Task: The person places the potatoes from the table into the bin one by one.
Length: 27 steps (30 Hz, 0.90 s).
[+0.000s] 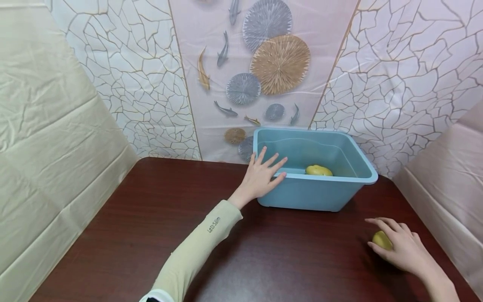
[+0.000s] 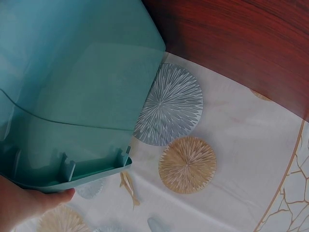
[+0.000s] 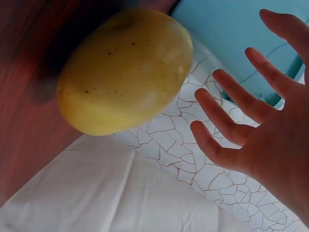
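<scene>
My left hand rests on the near left rim of a light blue plastic bin, its fingers spread over the opening. In the left wrist view, part of that hand lies against the bin's edge. A yellow potato lies inside the bin. To the right, my right hand hovers beside a second potato on the table. The right wrist view has this speckled potato close up, with a gap to the spread, slightly bent fingers.
The dark red-brown wooden table carries the bin at its back right. Patterned cloth hangs behind it, and pale creased cloth walls the left side. Similar cloth borders the right edge near the right hand.
</scene>
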Available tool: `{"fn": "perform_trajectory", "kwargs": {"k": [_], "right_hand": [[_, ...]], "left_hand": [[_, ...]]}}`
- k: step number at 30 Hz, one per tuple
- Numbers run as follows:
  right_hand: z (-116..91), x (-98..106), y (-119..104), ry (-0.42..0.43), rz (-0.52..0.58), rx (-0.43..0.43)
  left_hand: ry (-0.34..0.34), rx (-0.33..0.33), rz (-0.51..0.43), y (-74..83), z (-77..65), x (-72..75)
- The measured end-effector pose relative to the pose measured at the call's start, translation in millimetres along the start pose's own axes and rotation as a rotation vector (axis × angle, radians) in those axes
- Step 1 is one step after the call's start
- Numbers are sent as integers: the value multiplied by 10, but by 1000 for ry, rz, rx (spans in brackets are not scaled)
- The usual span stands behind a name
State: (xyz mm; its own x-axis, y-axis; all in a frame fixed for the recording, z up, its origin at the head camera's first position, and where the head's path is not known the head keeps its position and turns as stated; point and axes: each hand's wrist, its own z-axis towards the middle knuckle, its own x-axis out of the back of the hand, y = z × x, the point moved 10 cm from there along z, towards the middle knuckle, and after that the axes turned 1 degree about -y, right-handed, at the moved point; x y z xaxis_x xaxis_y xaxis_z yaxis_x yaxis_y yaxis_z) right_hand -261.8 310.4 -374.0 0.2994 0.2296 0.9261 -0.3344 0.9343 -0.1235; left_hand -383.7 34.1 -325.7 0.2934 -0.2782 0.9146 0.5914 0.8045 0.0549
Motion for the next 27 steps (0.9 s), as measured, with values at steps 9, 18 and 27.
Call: {"fn": "perform_trajectory", "kwargs": {"k": [9, 18, 27], "right_hand": [[-50, -41, 77, -9, -4, -22], [-80, -86, 146, -18, -14, -41], [-106, -151, 217, -48, -14, -70]], "left_hand": [[-8, 5, -5, 0, 0, -13], [-10, 6, 3, -1, -4, -4], [2, -5, -13, 2, 3, 4]]}}
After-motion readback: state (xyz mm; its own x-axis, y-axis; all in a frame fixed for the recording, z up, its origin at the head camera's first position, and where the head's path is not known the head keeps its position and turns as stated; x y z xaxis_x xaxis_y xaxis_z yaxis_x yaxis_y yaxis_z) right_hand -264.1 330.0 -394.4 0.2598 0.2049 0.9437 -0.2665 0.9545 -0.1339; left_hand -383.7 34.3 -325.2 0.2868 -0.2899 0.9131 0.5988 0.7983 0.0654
